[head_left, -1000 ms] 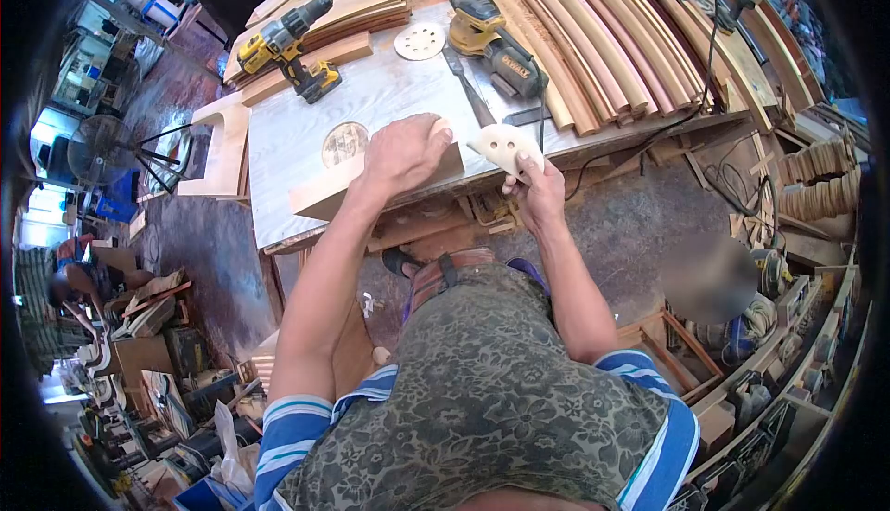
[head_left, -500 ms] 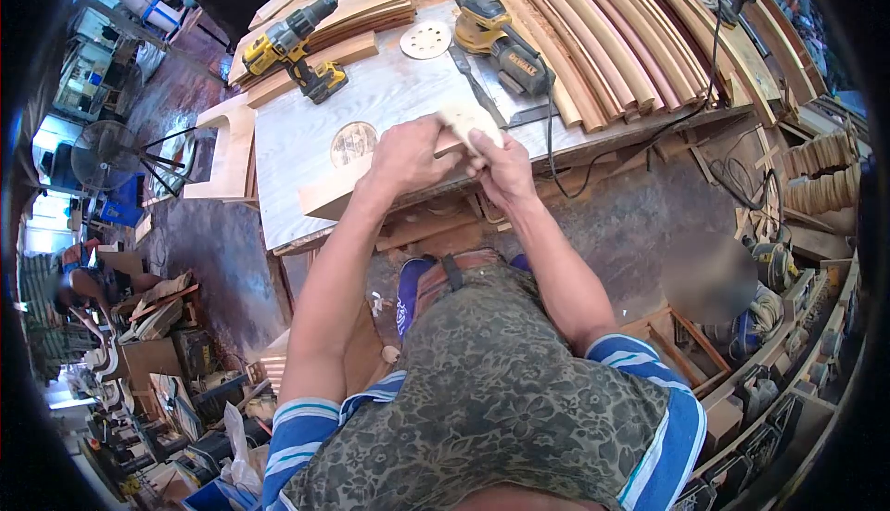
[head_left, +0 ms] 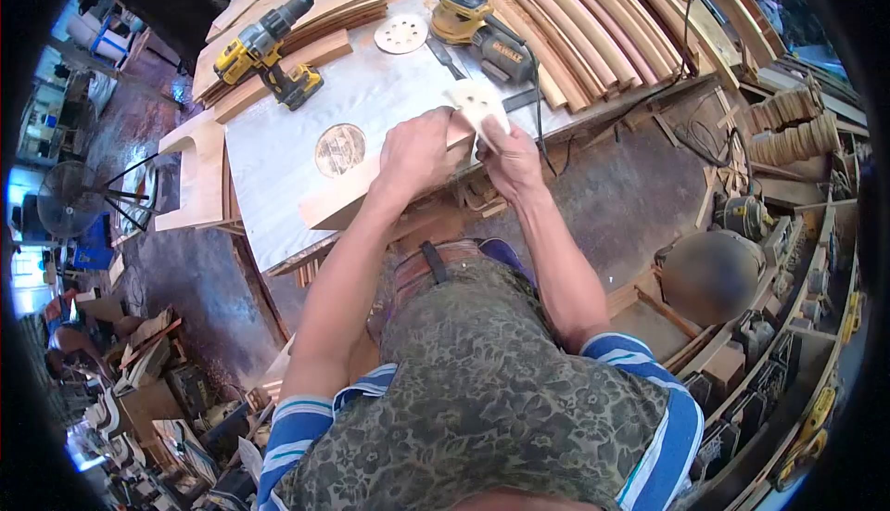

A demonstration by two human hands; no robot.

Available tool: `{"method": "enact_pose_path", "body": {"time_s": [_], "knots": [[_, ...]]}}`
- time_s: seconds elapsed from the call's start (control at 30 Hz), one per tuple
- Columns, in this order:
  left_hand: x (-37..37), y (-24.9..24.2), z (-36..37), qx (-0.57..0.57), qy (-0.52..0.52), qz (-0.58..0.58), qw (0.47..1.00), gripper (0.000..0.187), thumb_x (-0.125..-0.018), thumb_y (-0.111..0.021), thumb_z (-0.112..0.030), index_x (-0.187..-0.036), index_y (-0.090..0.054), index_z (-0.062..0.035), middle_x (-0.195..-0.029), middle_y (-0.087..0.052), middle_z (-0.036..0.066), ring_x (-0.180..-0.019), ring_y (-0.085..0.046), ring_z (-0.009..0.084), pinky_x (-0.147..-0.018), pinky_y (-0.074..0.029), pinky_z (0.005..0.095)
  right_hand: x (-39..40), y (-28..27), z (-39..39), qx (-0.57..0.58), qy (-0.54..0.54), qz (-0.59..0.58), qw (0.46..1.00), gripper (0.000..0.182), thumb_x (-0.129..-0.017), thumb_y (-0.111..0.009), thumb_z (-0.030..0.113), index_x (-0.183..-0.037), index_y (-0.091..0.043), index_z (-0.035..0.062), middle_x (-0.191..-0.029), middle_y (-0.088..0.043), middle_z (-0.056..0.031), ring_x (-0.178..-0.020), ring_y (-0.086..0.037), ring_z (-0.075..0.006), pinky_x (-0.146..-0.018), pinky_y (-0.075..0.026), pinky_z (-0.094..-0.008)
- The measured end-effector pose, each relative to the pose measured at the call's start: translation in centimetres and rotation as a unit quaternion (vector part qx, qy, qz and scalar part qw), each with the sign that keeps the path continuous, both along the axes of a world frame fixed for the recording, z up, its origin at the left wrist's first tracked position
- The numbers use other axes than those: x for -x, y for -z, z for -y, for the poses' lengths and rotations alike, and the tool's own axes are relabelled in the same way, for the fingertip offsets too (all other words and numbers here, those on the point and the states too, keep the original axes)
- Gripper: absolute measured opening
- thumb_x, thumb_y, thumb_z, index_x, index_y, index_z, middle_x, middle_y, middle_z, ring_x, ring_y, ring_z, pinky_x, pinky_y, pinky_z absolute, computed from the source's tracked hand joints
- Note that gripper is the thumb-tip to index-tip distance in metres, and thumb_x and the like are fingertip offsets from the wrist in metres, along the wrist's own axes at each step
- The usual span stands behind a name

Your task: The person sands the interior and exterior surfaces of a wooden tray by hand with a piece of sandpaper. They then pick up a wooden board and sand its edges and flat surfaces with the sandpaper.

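Observation:
My right hand (head_left: 512,163) pinches a cream sanding disc (head_left: 476,101) with holes in it; the disc stands up near the end of a pale wooden board. My left hand (head_left: 415,154) is wrapped over that wooden board (head_left: 338,200), which lies at an angle along the front edge of the workbench (head_left: 269,163). The left fingertips are hidden behind the board. A second sanding disc (head_left: 401,34) lies flat on the bench beyond my hands, beside a yellow and black orbital sander (head_left: 461,12).
A yellow cordless drill (head_left: 264,55) rests near stacked boards (head_left: 320,10) on the left. Curved wooden rails (head_left: 593,24) cover the bench's right side. The sander's cord hangs over the front edge. A pedestal fan (head_left: 67,198) and another person (head_left: 79,339) are at left; a person sits low at right.
The view has shifted, so the bench and its tools appear further left. The disc in my right hand has turned and shows more of its holed face. My left hand stays on the board.

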State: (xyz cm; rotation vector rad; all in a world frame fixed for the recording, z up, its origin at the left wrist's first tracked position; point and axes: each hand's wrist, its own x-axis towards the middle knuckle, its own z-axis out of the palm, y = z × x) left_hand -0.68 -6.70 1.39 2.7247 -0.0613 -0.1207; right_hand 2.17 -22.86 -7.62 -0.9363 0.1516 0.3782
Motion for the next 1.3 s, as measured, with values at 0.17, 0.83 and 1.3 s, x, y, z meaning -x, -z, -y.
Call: {"method": "enact_pose_path", "body": {"time_s": [0.17,0.83,1.3], "knots": [[0.4,0.5,-0.3,0.024,0.022,0.027,0.999,0.052,-0.089,-0.077,-0.039,-0.127,-0.066,-0.0046,-0.112,-0.076,0.024,-0.105,-0.072,0.0439,-0.092,-0.056,0.0525,-0.5,1.3,0.2,-0.07,0.048,-0.081,0.993,0.034,-0.102,-0.076,0.023,-0.129,-0.069,0.0031,-0.105,-0.074,-0.0011,-0.081,-0.063,-0.011,-0.068,-0.046,-0.0269],[-0.1,0.3,0.0,0.0,0.005,0.014,1.0,0.05,-0.089,-0.075,-0.039,-0.127,-0.066,-0.0071,-0.116,-0.075,0.022,-0.108,-0.071,0.043,-0.094,-0.055,0.0526,-0.1,4.5,0.0,-0.059,0.015,-0.087,0.994,0.037,-0.105,-0.072,0.025,-0.128,-0.067,-0.0028,-0.107,-0.074,-0.0032,-0.088,-0.065,-0.0124,-0.077,-0.05,-0.0294],[-0.1,0.0,0.7,-0.017,-0.014,0.004,1.0,0.042,-0.09,-0.073,-0.028,-0.123,-0.064,-0.0035,-0.116,-0.074,0.022,-0.105,-0.071,0.0439,-0.091,-0.056,0.0538,2.8,0.0,-0.9,0.434,0.223,0.532,0.692,0.048,-0.091,-0.062,-0.004,-0.139,-0.064,-0.0059,-0.134,-0.068,-0.0244,-0.107,-0.062,-0.0392,-0.095,-0.051,-0.0452]]}}
